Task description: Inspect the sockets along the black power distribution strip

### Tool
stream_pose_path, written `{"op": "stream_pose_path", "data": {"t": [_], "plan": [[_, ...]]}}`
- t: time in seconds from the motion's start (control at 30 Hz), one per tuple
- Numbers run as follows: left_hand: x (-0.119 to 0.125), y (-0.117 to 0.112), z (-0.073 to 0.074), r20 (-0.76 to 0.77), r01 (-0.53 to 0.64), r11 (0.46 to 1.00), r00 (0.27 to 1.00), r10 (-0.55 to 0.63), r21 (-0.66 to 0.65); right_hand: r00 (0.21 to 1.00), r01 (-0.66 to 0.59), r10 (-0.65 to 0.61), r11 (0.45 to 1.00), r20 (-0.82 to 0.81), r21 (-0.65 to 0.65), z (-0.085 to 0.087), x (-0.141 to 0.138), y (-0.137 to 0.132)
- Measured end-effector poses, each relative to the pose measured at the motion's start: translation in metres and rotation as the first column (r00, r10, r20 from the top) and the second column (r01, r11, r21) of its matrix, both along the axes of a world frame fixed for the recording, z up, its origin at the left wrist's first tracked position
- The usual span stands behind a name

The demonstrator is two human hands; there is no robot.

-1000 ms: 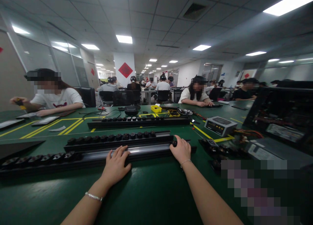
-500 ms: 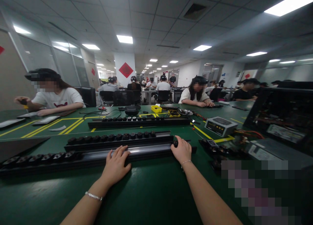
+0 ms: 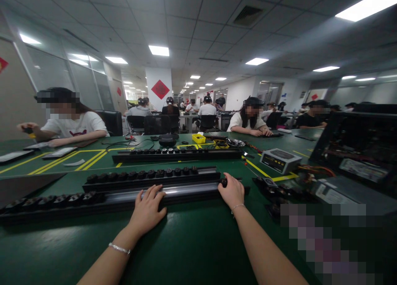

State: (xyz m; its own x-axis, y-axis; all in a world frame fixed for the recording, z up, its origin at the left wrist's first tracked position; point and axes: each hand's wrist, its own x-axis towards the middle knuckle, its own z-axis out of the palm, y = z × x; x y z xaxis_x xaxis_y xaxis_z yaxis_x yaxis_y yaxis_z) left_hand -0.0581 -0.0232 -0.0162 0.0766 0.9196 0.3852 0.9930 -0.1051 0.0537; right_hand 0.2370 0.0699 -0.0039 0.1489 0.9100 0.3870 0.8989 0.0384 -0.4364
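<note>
A long black rail with a shiny inner channel [image 3: 192,190] lies across the near part of the table. Several round black socket modules [image 3: 60,200] sit in its left portion. My left hand [image 3: 148,210] rests on the rail's front edge near the middle, fingers spread and holding nothing. At the rail's right end, my right hand [image 3: 232,192] is closed around a small black socket module [image 3: 223,181], mostly covered by the fingers. Just behind lies a second rail [image 3: 206,170], with a row of similar modules.
Farther back is a third black rail [image 3: 223,154] on the green table [image 3: 186,247]. A yellow tray [image 3: 199,139] stands beyond it. To the right are a power supply box [image 3: 281,160] and an open computer case [image 3: 350,148]. Other people sit across the table.
The view has shifted very slightly. Both hands, the module and the rails otherwise keep their places.
</note>
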Motion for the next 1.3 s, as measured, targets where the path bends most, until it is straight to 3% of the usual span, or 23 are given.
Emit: {"op": "stream_pose_path", "data": {"t": [1.3], "plan": [[-0.0003, -0.0002, -0.0003, 0.003, 0.006, 1.000, 1.000, -0.006, 0.006, 0.999, 0.025, -0.026, 0.998, -0.026, -0.054, 0.0100, 0.0049, -0.0039]]}}
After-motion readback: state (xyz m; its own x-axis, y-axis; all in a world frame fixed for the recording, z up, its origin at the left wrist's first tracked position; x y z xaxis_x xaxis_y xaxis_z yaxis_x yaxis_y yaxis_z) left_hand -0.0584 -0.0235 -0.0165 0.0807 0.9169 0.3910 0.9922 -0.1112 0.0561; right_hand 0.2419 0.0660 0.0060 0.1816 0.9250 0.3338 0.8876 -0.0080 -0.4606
